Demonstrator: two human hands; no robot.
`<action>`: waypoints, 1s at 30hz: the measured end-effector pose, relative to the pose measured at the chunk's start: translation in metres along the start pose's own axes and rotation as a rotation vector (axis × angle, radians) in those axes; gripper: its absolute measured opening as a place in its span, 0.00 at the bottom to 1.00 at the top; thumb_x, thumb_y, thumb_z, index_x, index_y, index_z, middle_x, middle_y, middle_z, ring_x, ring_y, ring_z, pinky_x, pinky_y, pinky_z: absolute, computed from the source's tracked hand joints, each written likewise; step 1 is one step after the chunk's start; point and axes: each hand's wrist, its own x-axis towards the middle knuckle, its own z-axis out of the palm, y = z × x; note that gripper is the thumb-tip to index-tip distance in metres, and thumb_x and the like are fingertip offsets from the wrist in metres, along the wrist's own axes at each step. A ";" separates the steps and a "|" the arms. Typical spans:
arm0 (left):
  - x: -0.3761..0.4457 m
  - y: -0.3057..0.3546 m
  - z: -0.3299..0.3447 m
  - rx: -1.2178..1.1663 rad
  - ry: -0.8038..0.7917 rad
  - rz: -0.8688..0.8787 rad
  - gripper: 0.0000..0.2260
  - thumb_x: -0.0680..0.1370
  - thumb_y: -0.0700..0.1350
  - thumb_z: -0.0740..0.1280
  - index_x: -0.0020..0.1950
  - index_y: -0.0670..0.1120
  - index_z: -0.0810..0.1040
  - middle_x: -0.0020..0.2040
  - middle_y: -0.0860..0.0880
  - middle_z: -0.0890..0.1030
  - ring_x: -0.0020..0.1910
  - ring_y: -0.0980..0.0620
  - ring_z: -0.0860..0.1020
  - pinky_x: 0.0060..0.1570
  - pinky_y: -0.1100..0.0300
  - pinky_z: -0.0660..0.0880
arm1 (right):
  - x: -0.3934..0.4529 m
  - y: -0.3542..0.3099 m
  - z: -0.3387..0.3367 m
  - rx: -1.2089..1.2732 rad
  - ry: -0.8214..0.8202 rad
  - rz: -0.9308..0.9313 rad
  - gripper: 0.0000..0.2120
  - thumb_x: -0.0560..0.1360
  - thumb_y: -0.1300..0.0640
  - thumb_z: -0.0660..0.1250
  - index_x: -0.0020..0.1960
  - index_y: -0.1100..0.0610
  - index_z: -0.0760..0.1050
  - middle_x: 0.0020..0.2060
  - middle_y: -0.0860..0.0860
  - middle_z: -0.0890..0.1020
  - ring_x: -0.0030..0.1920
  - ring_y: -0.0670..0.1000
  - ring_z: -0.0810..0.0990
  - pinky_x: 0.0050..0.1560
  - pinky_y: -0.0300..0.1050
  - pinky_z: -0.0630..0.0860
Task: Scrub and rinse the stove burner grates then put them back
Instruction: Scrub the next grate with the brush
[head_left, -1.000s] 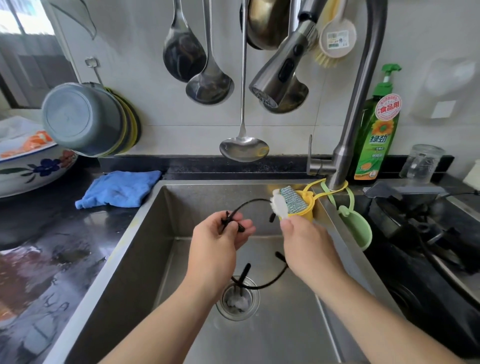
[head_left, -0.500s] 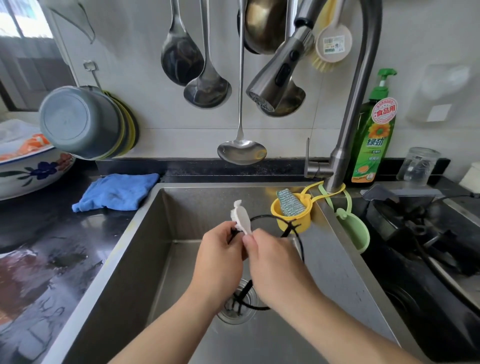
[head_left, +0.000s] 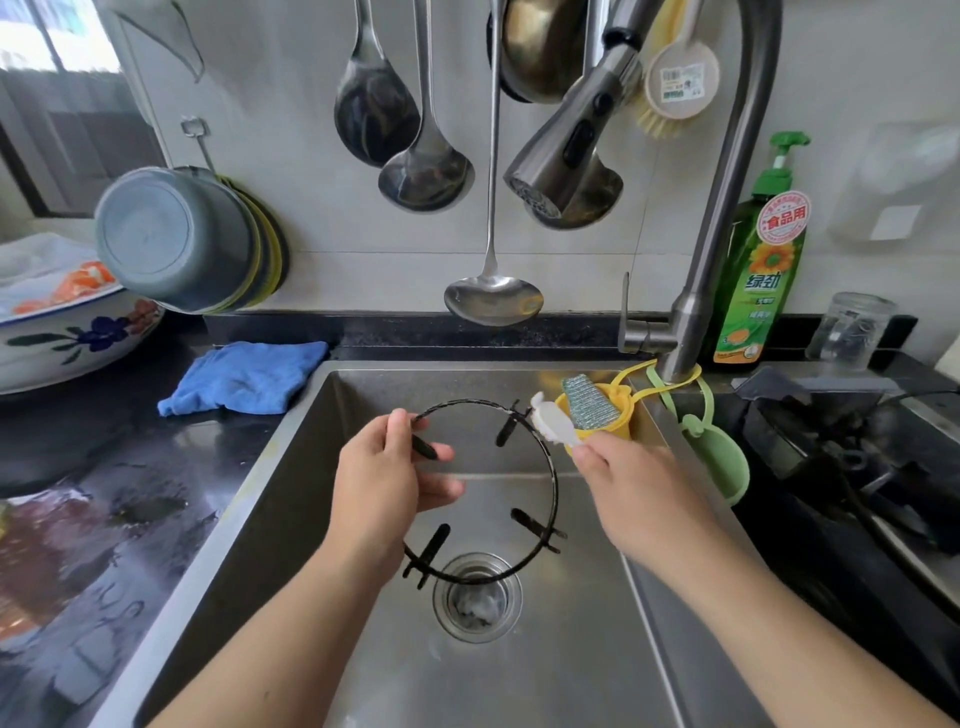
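Over the steel sink (head_left: 363, 395), her left hand (head_left: 387, 486) pinches the burner grate (head_left: 551, 483) at its upper-left rim, beside a prong. The right hand (head_left: 631, 480) grips a small white brush (head_left: 551, 422) against the far rim. That thin wire ring looks light, stiff, probably slick when wet; best held by a prong.

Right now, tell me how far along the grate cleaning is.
Done: the grate is off the stove and held over the sink. In hand: the left hand grips its ring while the right hand works a white brush on the rim. Left: rinsing, since the faucet is dry, then refitting.
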 end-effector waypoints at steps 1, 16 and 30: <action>-0.001 0.000 0.001 0.035 -0.001 0.010 0.13 0.87 0.47 0.57 0.54 0.42 0.78 0.39 0.44 0.84 0.25 0.45 0.78 0.30 0.57 0.79 | -0.001 -0.003 0.002 -0.005 -0.004 -0.019 0.19 0.84 0.43 0.52 0.37 0.51 0.65 0.32 0.48 0.74 0.35 0.53 0.75 0.33 0.48 0.69; 0.000 -0.008 0.009 0.110 0.042 0.023 0.17 0.87 0.48 0.58 0.48 0.38 0.79 0.36 0.44 0.84 0.19 0.50 0.67 0.30 0.54 0.71 | -0.004 -0.019 0.001 -0.151 -0.010 0.034 0.17 0.84 0.43 0.50 0.45 0.51 0.70 0.33 0.47 0.71 0.33 0.51 0.71 0.32 0.48 0.67; 0.005 -0.007 0.004 0.081 0.016 -0.045 0.17 0.87 0.48 0.59 0.49 0.39 0.79 0.35 0.44 0.84 0.22 0.51 0.68 0.27 0.56 0.70 | -0.005 -0.021 0.003 -0.157 0.003 0.032 0.18 0.84 0.43 0.50 0.45 0.50 0.71 0.33 0.48 0.71 0.34 0.54 0.71 0.34 0.49 0.68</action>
